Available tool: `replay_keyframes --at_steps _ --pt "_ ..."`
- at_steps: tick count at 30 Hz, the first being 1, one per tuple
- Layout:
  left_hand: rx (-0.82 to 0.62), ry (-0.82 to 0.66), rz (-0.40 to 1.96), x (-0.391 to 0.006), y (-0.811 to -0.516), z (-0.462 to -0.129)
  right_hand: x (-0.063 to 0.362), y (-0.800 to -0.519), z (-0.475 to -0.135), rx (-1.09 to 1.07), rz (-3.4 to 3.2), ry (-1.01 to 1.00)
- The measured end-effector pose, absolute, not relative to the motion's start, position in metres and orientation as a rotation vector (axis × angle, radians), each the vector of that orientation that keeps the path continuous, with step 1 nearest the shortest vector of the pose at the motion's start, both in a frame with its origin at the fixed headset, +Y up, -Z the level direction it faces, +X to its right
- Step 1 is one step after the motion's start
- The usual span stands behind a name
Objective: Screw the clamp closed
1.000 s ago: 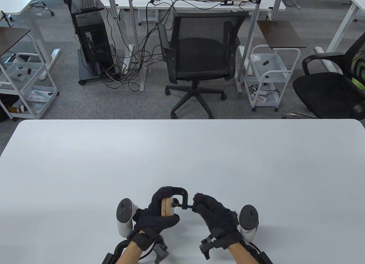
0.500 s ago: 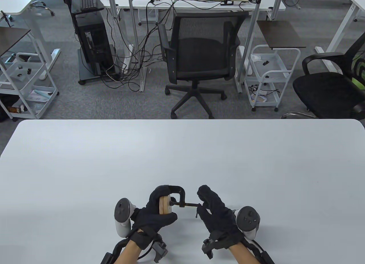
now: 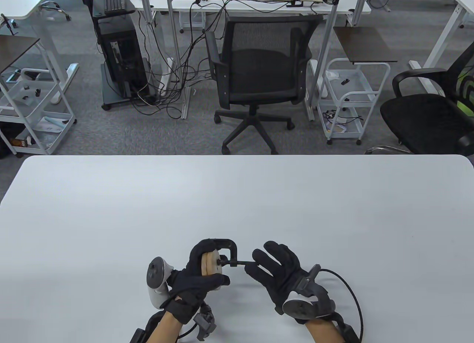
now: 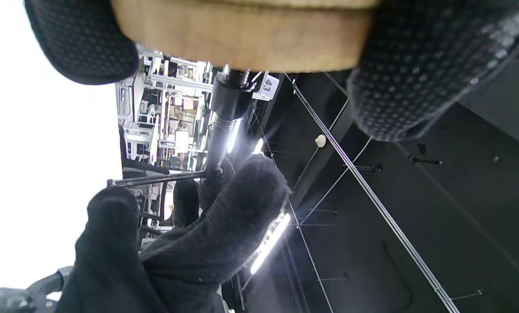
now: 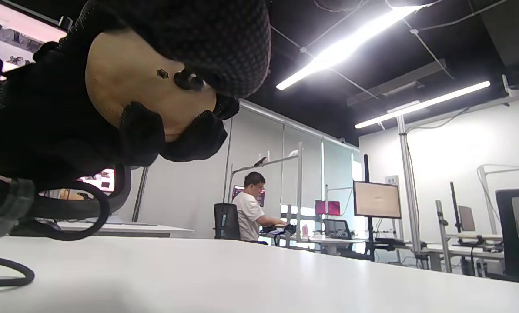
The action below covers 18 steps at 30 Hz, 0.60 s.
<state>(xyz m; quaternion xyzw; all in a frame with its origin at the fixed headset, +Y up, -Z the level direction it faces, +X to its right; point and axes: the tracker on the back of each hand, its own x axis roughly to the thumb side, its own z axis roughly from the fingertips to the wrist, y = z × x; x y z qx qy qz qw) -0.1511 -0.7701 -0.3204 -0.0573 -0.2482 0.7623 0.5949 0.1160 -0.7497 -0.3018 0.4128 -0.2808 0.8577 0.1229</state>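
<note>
While half a second back sat more upright with tracker to the outside, right hand (image 3: 276, 274) now rolled over, tracker swung toward the near edge, fingers fanned out and extended. Thumb and forefinger tips look to be at the thin metal cross-bar handle (image 4: 155, 178) on the end of the threaded steel screw (image 3: 237, 262); in left wrist view, bar lies across those fingertips, so right grip reads as a light pinch on the handle, not a full clench. Likely end of one turn stroke, wrist wound to its limit; probably needs letting go and re-gripping for the next turn. Left hand (image 3: 198, 274) same place as before, grip clenched around the round pale wooden disc (image 3: 210, 263) and the black metal C-shaped clamp (image 3: 226, 246), held just above the white tabletop (image 3: 237, 195) near its front edge. Screw tip appears to meet the disc face in both wrist views, much thread exposed behind the frame. Judgement: clamp close to shut, maybe only final tightening left; cannot tell if already snug.
</note>
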Motion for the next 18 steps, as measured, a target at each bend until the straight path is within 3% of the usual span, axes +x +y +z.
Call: replay_keyframes --at_steps 10,18 --pt "-0.14 -0.571 1.75 -0.15 -0.771 -0.32 0.12 -0.751 -0.305 1.11 2.368 -0.66" --pt "-0.154 -0.595 1.687 -0.147 -0.771 -0.32 0.122 -0.761 -0.316 0.81 1.928 -0.263"
